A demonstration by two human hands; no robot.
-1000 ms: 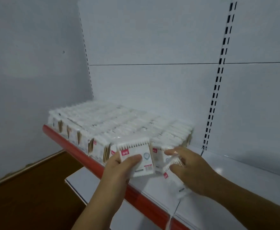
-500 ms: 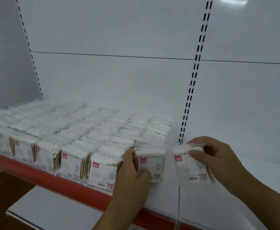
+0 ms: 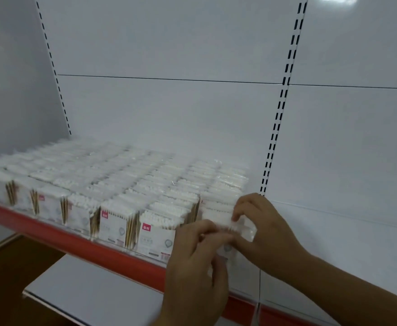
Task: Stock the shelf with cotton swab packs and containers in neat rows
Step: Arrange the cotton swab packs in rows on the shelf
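While pinched by left hand (image 3: 192, 262) and right hand (image 3: 265, 229), a swab pack (image 3: 227, 223) is held, seemingly touching the rows (image 3: 127, 182).

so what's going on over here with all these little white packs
A person is stocking a red-edged shelf with cotton swabs. The left hand and right hand together grip one cotton swab pack at the right end of the front row, beside the rows of packs standing upright across the shelf's left part.
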